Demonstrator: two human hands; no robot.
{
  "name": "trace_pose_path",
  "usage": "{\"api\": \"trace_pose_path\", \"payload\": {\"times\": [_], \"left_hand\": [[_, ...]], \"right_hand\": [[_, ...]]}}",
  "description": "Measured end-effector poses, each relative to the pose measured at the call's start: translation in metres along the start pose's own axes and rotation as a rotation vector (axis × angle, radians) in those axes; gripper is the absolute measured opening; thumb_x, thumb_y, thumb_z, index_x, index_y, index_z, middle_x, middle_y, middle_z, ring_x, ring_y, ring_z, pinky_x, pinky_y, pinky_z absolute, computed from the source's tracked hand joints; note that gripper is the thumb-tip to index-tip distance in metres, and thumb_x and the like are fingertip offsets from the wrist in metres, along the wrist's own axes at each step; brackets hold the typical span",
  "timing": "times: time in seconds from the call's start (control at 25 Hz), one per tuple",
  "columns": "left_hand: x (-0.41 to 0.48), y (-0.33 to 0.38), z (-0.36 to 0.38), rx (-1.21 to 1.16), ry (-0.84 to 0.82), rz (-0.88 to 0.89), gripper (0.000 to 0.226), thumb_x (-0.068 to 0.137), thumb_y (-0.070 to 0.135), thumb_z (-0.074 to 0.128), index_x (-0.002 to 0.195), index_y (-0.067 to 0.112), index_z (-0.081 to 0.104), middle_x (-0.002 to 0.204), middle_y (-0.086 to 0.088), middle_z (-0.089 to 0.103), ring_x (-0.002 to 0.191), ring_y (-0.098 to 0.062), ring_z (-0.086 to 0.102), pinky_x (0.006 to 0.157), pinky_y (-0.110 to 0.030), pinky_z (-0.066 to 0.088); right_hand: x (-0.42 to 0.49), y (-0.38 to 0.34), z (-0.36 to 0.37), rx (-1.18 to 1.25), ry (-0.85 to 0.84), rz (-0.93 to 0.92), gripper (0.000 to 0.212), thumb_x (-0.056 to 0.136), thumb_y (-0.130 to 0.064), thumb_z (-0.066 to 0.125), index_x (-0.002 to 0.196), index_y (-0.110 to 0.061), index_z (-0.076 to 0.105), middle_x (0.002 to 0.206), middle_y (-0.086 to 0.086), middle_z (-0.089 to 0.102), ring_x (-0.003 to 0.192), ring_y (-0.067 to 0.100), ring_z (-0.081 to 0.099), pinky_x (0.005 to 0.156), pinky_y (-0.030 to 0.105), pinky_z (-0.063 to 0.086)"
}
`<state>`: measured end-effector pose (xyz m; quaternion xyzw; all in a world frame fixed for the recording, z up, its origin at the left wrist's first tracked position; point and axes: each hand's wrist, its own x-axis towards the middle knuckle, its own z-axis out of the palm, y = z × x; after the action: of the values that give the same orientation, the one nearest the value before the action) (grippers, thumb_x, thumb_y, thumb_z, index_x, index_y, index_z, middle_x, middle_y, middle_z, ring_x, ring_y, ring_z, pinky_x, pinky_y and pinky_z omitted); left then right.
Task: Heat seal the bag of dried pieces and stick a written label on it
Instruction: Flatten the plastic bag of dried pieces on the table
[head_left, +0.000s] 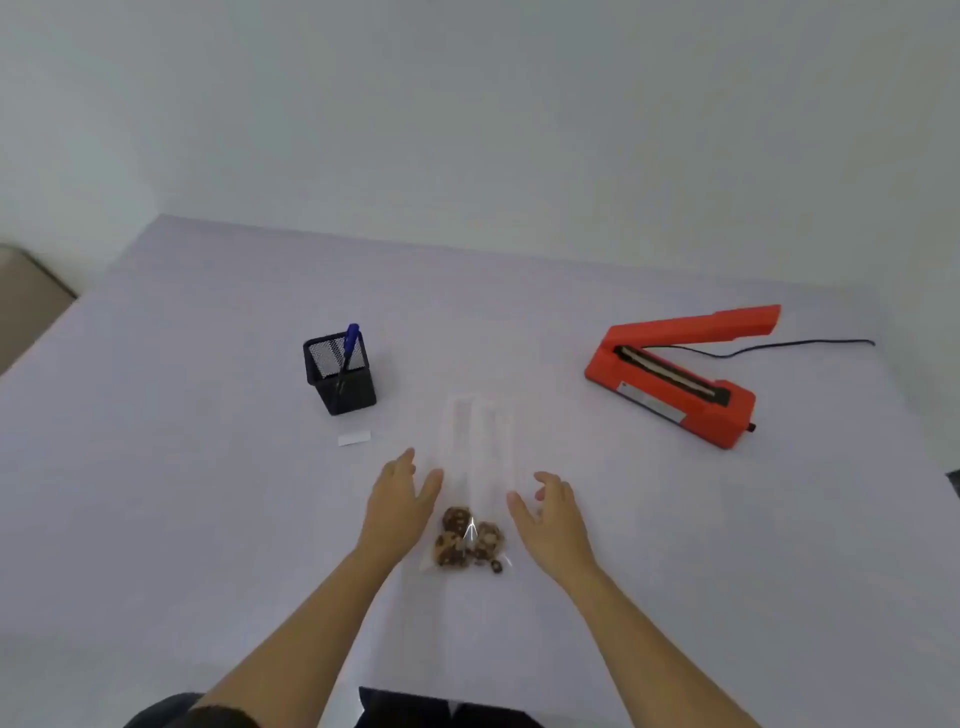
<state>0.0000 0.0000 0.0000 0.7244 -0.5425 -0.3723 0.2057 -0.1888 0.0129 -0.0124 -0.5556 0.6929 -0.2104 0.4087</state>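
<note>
A long clear plastic bag (478, 457) lies flat on the table, its brown dried pieces (470, 540) gathered at the near end. My left hand (397, 504) hovers just left of the bag with fingers straight, holding nothing. On the bag's right side, my right hand (553, 514) has loosely spread fingers, also holding nothing. An orange heat sealer (675, 374) stands at the right with its arm raised. A small white label (354, 438) lies left of the bag. A blue pen (347, 353) stands in a black mesh holder (340, 376).
The sealer's black cord (795, 345) runs off to the right across the white table (208, 519). The table's near edge (405, 691) is close to my body. A beige chair (26, 301) shows at the far left.
</note>
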Motion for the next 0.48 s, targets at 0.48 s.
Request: {"api": "trace_pose_path", "payload": {"times": [0.48], "left_hand": [[0.035, -0.007, 0.024, -0.184, -0.134, -0.211, 0.058, 0.075, 0.030, 0.075, 0.123, 0.014, 0.046, 0.084, 0.000, 0.057, 0.079, -0.013, 0.055, 0.064, -0.018, 0.042]], "right_hand": [[0.034, 0.000, 0.028, 0.353, -0.059, 0.237, 0.043, 0.076, -0.034, 0.074, 0.111, -0.016, 0.056, 0.094, 0.004, 0.066, 0.081, 0.011, 0.059, 0.063, 0.013, 0.042]]}}
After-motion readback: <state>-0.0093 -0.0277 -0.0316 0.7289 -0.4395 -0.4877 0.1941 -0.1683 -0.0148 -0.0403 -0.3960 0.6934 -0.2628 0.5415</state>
